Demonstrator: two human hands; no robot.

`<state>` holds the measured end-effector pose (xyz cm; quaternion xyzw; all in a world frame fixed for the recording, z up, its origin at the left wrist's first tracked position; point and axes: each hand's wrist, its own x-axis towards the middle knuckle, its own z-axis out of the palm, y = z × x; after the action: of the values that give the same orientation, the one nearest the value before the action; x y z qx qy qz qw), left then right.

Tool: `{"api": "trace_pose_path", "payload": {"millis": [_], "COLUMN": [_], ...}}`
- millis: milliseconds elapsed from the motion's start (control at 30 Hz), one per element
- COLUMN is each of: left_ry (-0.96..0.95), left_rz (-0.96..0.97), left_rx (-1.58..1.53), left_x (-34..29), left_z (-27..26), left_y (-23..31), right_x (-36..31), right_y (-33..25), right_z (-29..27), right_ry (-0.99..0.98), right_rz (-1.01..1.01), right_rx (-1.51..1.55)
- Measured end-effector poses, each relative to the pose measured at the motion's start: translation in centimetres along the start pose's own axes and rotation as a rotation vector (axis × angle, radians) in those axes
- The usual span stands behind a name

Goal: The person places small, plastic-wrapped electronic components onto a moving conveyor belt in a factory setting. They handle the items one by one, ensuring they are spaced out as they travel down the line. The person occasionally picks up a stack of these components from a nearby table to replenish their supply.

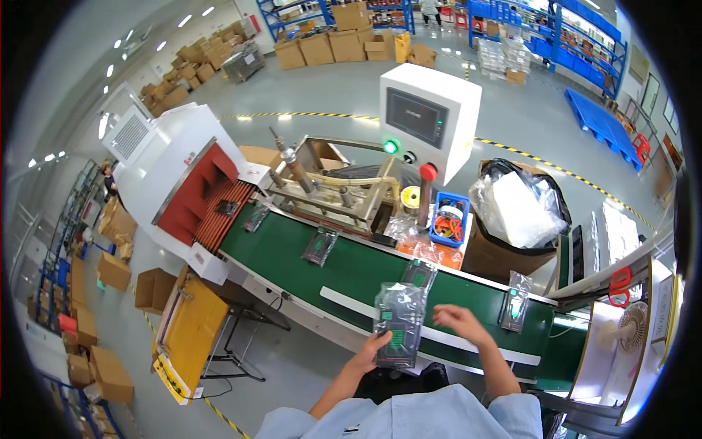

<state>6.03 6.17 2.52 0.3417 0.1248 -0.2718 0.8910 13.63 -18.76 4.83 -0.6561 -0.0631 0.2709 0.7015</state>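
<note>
My left hand [367,354] grips the lower left edge of a flat dark package [399,325] wrapped in clear plastic, with green patches on its face. It is held tilted above the near edge of the green conveyor belt [358,272]. Just right of the package, apart from it, is my right hand [458,322], its fingers loosely bent and nothing seen in them. A similar wrapped package [420,274] lies on the belt just beyond. Others rest along the belt: one wrapped package [320,246] to the left and another wrapped package [516,301] to the right.
At left the belt meets a white tunnel machine [172,172] with red curtains. Behind the belt are a metal sealing frame [322,183], a control box [431,110] and a blue bin [449,219]. A lined carton [504,249] of plastic and a fan [630,327] stand right.
</note>
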Motion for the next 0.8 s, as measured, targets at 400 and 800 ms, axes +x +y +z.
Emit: {"api": "trace_pose_path", "payload": {"millis": [400,800], "left_ry": [0.027,-0.021], "left_rz": [0.108,0.36], "left_rx": [0.11,-0.231], "left_x": [-1.9,0.3], "left_z": [0.5,2.7], "left_y": [1.0,4.9], "right_x": [0.3,-2.6], "right_y": [-0.2,-1.2], "right_z": [5.3,2.4], "right_ry": [0.067,0.065], "right_rz": [-0.081,-0.026], "right_rx": [-0.187,-0.18]}}
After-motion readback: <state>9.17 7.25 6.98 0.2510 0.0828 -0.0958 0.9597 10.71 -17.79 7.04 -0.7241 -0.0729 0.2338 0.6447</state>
